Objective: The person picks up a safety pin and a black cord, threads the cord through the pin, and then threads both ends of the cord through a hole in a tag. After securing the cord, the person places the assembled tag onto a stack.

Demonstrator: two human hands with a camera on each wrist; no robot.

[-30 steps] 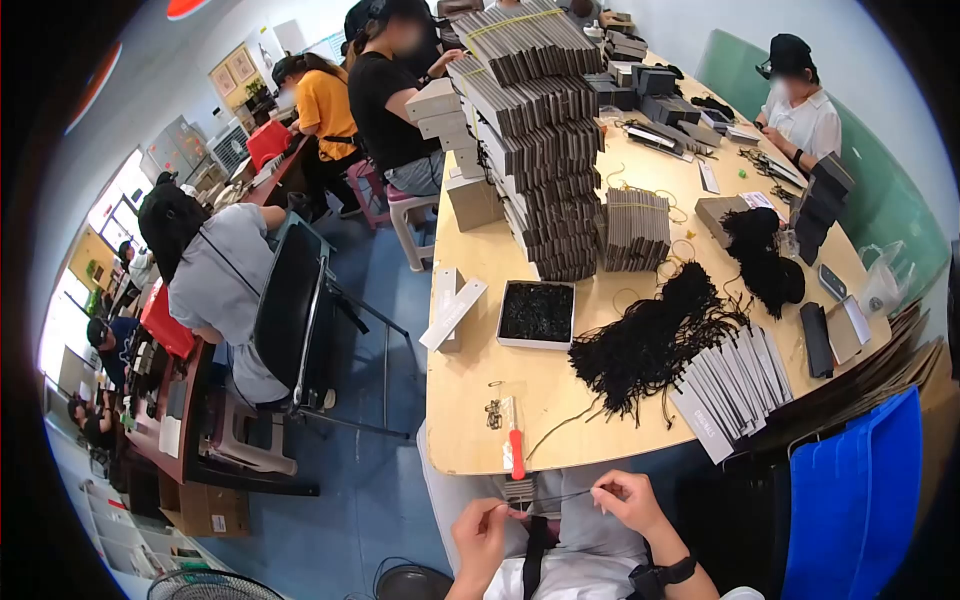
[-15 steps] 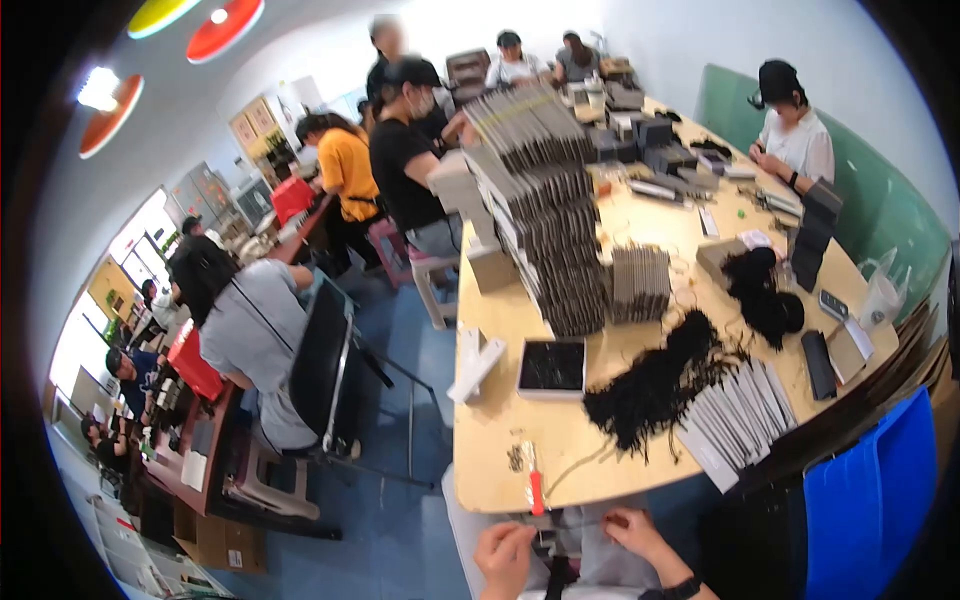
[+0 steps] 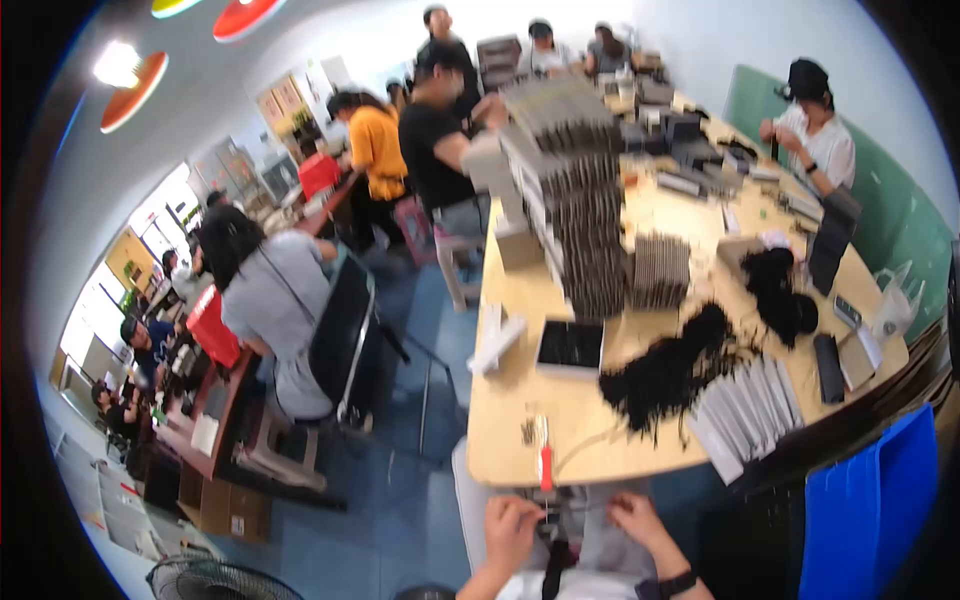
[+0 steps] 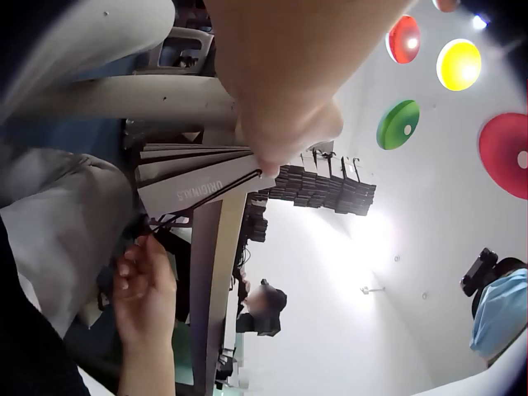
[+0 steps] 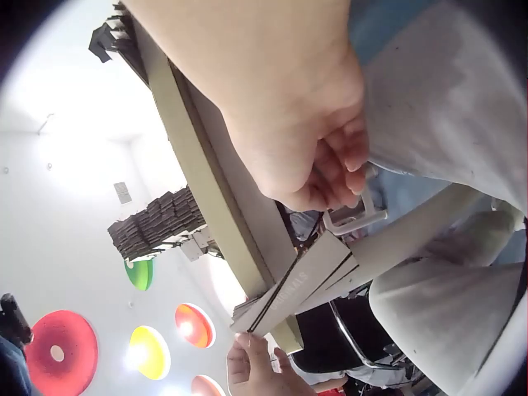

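My left hand (image 3: 510, 530) pinches one end of a thin black cord (image 4: 206, 196). My right hand (image 3: 637, 520) holds the cord's other end, so it runs stretched between the two hands above my lap. Right along the cord, several grey card tags (image 5: 304, 279) printed "ORIGINALS" fan out at lap height in both wrist views. In the right wrist view the left hand (image 5: 262, 367) has its fingertips at the cord's end beside the tags. The right hand (image 4: 144, 289) shows curled fingers with the cord at its fingertips.
On the table (image 3: 520, 440) lie a red-handled tool (image 3: 545, 465), a black-filled box (image 3: 570, 345), a pile of black cords (image 3: 665, 380) and fanned grey tags (image 3: 745, 415). A tall stack of bundled tags (image 3: 585, 220) stands behind. A blue bin (image 3: 860, 500) is at the right.
The head view has swung, so the table and room sit further right in it. Both hands stay over the lap with the cord between them.
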